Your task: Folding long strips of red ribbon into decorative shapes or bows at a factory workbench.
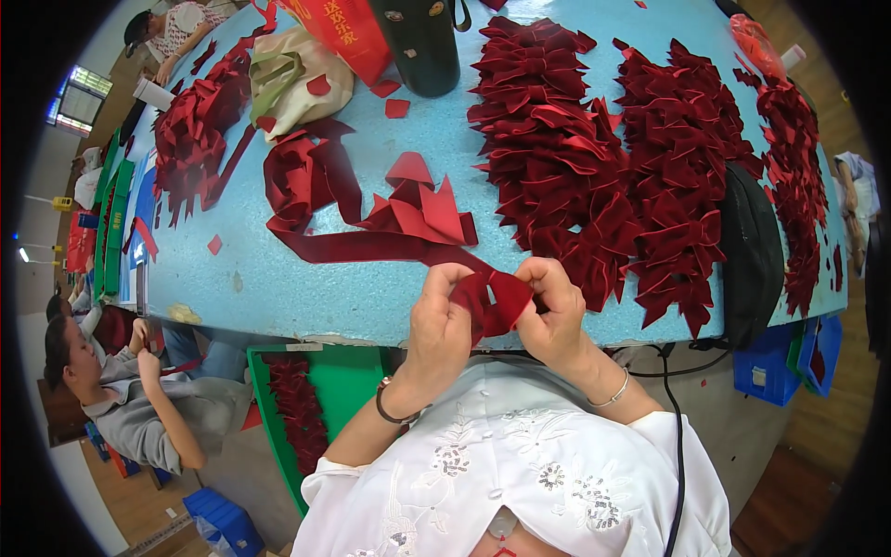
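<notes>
Just over the table's near edge, both my hands pinch a folded dark red velvet ribbon (492, 302). My left hand (443, 320) grips its left side between thumb and fingers. On the opposite side, my right hand (554, 311) has its fingers closed on the same fold. A long ribbon tail (371, 247) runs from the fold to a loose coil (311, 176) at the left. Cut ribbon pieces (427, 209) lie beside that tail. Beyond my right hand, finished velvet bows (548, 139) are heaped in a thick row.
More rows of bows (673, 167) cover the right of the blue table (251, 288). A dark tumbler (418, 46), a red bag (342, 37) and a cloth bag (302, 79) stand at the back. A black bag (752, 251) hangs over the right edge. A green tray (348, 381) sits below left, near a seated co-worker (139, 399).
</notes>
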Motion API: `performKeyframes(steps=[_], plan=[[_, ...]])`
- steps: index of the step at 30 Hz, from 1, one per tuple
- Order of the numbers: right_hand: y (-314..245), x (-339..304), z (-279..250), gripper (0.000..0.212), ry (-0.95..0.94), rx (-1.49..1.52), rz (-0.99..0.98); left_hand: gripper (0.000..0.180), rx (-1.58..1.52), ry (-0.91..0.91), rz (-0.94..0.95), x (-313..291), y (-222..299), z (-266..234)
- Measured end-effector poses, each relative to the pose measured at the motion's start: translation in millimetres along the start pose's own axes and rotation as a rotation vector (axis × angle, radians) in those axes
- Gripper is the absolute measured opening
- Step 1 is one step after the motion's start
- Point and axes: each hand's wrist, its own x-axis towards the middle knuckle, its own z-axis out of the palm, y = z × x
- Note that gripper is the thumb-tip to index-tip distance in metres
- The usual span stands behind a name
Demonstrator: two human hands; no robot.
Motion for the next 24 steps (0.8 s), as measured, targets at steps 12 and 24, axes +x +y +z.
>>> performKeyframes(steps=[12,24], plan=[[6,-1,1,0.016,0.018,-0.072,-0.113,0.015,0.095,0.124,0.285,-1,-3,7],[-5,1,21,0.021,0.205,0.184,0.093,0.016,-0.552,0.266,0.157,0,-1,13]])
